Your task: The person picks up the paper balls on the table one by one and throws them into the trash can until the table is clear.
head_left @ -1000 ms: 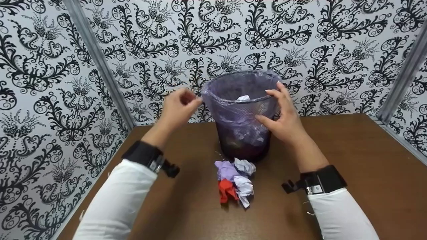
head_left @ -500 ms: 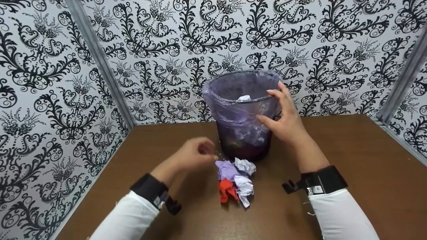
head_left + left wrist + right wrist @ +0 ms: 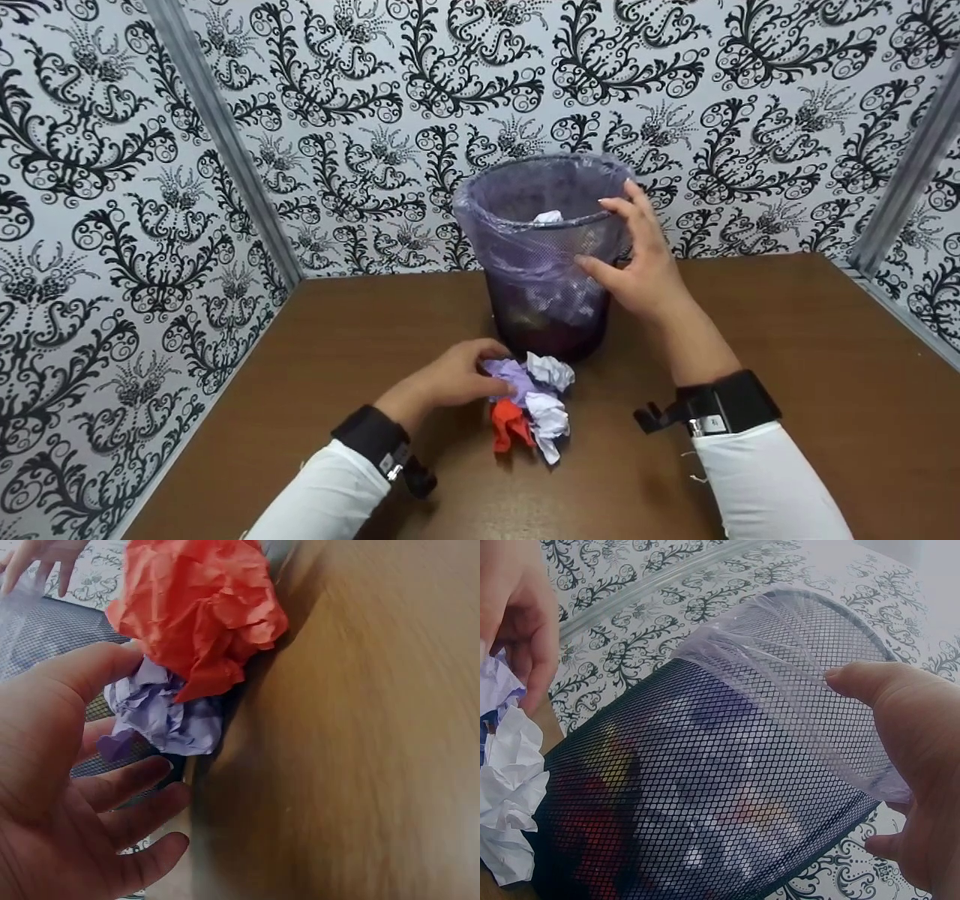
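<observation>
A mesh waste bin [image 3: 551, 300] with a purple liner bag stands on the table, a white paper ball [image 3: 548, 217] visible inside. My right hand [image 3: 645, 255] holds its right side, fingers at the rim and thumb against the outside. In front of the bin lie a crumpled purple paper [image 3: 507, 379], a red one [image 3: 510, 427] and two white ones, the upper [image 3: 551, 372] and the lower [image 3: 549, 420]. My left hand [image 3: 461, 375] reaches around the purple paper with thumb and fingers spread. In the left wrist view the thumb tip is right at the purple paper [image 3: 169, 712], beside the red paper [image 3: 206, 607].
The brown table [image 3: 360, 322] extends around the bin and paper pile. A patterned wall [image 3: 495, 90] rises behind, with another patterned panel [image 3: 112, 225] at the left. More crumpled paper [image 3: 712, 765] shows through the mesh.
My left hand has come down from beside the bin's rim to the purple paper. The right hand stays at the bin, and the papers lie as before.
</observation>
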A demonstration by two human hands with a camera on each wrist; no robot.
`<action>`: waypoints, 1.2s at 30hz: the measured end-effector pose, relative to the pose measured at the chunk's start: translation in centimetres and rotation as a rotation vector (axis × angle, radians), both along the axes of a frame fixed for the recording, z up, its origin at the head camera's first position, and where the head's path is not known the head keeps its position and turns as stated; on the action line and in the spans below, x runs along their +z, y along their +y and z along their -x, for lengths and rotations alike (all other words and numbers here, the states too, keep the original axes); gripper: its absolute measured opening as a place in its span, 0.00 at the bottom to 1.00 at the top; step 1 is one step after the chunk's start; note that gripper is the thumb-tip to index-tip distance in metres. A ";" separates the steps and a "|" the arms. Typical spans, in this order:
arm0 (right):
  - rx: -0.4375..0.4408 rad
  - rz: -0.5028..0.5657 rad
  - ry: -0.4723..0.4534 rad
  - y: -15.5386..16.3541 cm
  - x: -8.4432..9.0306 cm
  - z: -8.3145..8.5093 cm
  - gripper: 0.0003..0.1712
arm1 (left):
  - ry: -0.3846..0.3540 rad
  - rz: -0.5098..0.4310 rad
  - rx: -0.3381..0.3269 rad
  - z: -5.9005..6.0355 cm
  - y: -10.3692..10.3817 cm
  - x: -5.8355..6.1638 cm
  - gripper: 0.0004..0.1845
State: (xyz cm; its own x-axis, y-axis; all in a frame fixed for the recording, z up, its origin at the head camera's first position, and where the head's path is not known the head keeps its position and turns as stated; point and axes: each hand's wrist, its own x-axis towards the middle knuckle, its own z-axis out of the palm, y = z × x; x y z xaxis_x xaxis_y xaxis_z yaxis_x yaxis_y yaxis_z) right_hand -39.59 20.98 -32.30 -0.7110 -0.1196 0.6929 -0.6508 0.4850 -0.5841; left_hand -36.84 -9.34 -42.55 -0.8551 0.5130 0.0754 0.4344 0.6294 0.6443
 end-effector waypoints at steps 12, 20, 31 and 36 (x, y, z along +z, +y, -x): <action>-0.006 0.001 -0.014 0.1 0.1 0.0 0.44 | 0.014 -0.066 0.006 0.3 0.7 -0.9 0.24; 0.020 0.021 -0.007 0.1 0.0 -0.1 0.43 | 0.070 -0.205 0.083 -0.1 0.3 -1.3 0.22; 0.010 0.011 -0.001 0.0 0.0 -0.1 0.44 | 0.187 -0.275 0.188 -0.6 -1.0 -0.5 0.22; 0.008 0.012 0.002 0.0 0.0 -0.1 0.44 | 0.249 -0.347 0.234 -0.8 -2.0 0.5 0.22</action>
State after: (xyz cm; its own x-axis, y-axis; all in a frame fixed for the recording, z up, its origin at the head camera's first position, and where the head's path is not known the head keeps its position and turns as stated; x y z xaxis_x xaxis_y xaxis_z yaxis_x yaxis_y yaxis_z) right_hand -39.52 20.99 -32.31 -0.7088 -0.1166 0.6957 -0.6557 0.4727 -0.5887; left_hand -36.08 -11.34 -42.04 -0.8787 0.2171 0.4252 0.4745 0.4954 0.7276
